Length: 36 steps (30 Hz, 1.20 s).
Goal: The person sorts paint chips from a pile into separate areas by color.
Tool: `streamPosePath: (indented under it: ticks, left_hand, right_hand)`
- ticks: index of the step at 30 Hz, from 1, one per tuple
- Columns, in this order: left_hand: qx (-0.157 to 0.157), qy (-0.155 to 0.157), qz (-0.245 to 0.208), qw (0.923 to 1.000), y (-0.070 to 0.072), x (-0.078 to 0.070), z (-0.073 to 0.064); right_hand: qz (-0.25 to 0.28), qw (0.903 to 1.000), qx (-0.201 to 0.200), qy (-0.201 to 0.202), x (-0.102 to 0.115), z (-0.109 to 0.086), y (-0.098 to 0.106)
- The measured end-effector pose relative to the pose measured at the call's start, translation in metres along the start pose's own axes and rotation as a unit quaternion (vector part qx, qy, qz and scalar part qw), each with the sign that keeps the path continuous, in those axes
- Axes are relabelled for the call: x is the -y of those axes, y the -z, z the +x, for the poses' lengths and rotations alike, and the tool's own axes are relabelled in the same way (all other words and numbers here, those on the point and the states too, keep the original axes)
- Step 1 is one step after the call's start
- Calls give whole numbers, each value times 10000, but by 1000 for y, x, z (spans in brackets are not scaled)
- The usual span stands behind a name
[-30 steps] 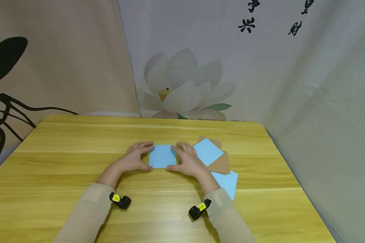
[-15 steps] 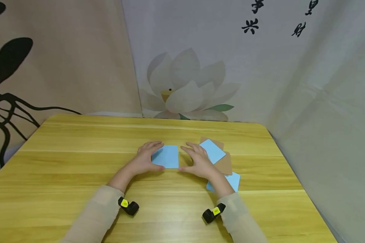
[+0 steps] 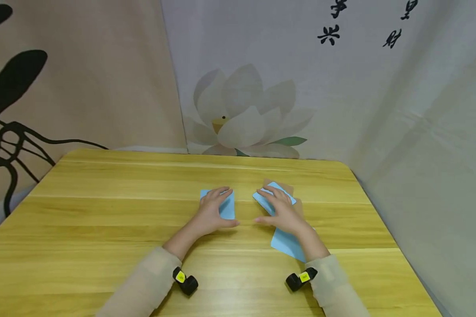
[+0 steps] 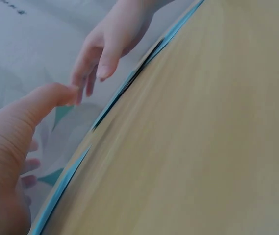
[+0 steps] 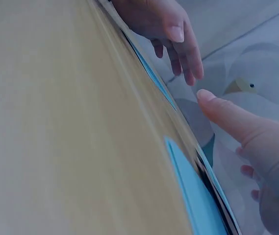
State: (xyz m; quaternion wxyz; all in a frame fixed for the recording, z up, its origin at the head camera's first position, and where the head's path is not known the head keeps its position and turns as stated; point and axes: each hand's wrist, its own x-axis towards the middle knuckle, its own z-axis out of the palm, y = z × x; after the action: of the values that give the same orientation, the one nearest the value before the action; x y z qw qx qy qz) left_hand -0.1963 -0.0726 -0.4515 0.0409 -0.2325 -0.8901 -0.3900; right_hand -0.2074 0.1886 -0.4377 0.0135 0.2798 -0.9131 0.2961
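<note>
A blue square card (image 3: 228, 209) lies flat on the table, partly covered by my left hand (image 3: 213, 211). The hand is over it with fingers spread and thumb apart, nothing gripped. To the right, my right hand (image 3: 283, 211) reaches over a loose pile, its fingers across a blue card (image 3: 264, 203) and its thumb held out to the left. Brown cards (image 3: 299, 207) show behind and beside that hand. Another blue card (image 3: 284, 243) lies nearer, partly under the right wrist. In the left wrist view, the left thumb (image 4: 46, 100) is above the card's thin edge (image 4: 61, 192).
The wooden table (image 3: 115, 220) has rounded far corners. Behind it hangs a pale cloth (image 3: 246, 119) printed with a lotus and dark characters. A small black camera (image 3: 186, 281) is strapped at each wrist over beige sleeves.
Both hands have moved right in the head view. The left hand has slid from the blue card's left side to over it; the right hand has left that card for the pile.
</note>
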Motion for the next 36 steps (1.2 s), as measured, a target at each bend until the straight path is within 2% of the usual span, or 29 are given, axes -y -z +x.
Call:
streamPosePath:
  ticks: [8, 13, 19, 23, 31, 36]
  left_hand:
    - [-138, 93, -15, 9999, -26, -24, 8]
    - [-191, 349, 202, 9990, -40, -36, 14]
    - [-266, 498, 398, 9976, -53, -45, 21]
    - [-291, 595, 395, 9970, -60, -48, 25]
    - [-469, 1022, 496, 9924, -73, -58, 35]
    - [-393, 1307, 623, 9887, -83, -66, 39]
  right_hand:
    - [87, 9998, -51, -142, -22, -9, 18]
    - [145, 9996, 136, -205, -32, -11, 28]
    - [313, 9992, 224, -104, -47, -11, 36]
    - [455, 9979, 371, -277, -58, -11, 40]
    - [635, 9947, 708, -395, -71, -2, 46]
    - [718, 9926, 865, -453, -75, 4, 48]
